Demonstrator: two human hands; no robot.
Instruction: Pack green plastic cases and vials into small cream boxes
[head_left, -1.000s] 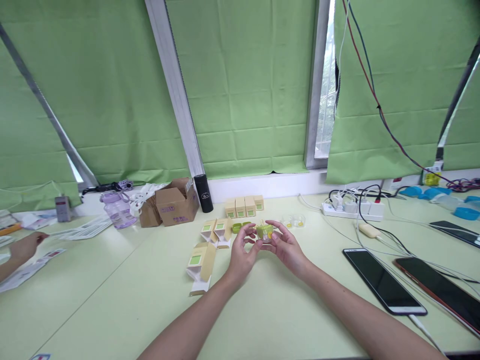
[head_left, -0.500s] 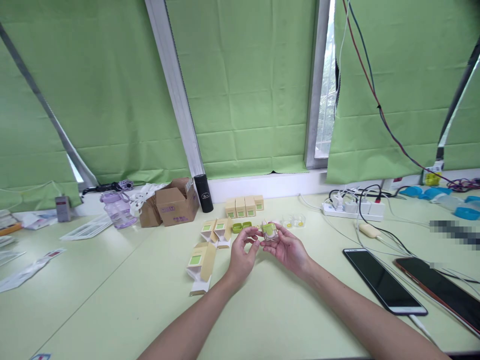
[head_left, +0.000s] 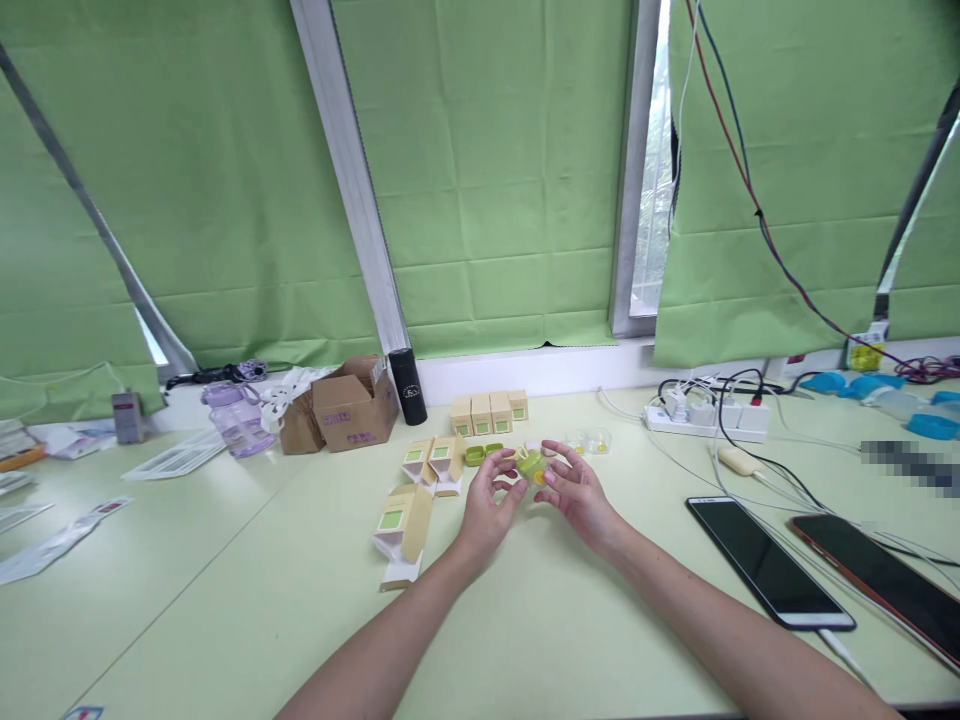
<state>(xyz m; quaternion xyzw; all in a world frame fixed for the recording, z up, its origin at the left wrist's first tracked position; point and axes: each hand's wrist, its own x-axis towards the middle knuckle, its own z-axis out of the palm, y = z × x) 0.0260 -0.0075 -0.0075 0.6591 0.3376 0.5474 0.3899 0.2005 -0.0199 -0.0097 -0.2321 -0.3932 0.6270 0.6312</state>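
Observation:
Both my hands meet over the middle of the pale green table [head_left: 225, 600]. Between them is a small green and clear plastic piece [head_left: 531, 466]. My left hand [head_left: 487, 505] pinches its left side with thumb and fingers. My right hand [head_left: 574, 490] holds its right side, fingers curled. Just behind lie a small green double-cup case [head_left: 480, 454] and some clear small cups [head_left: 589, 441]. Open tan cartons [head_left: 433, 460] lie to the left of my hands, and another opened carton [head_left: 401, 525] lies nearer.
A row of closed tan boxes [head_left: 487, 412] stands by the sill, beside a black cylinder [head_left: 406, 386] and brown cardboard boxes [head_left: 349, 405]. A purple bottle [head_left: 236, 415] stands left. A power strip [head_left: 705, 415] with cables and two phones [head_left: 765, 560] lie right.
The small piece was lifted and turned in my right hand, then brought back down between both hands. Another person's hand at the far left edge has left the view.

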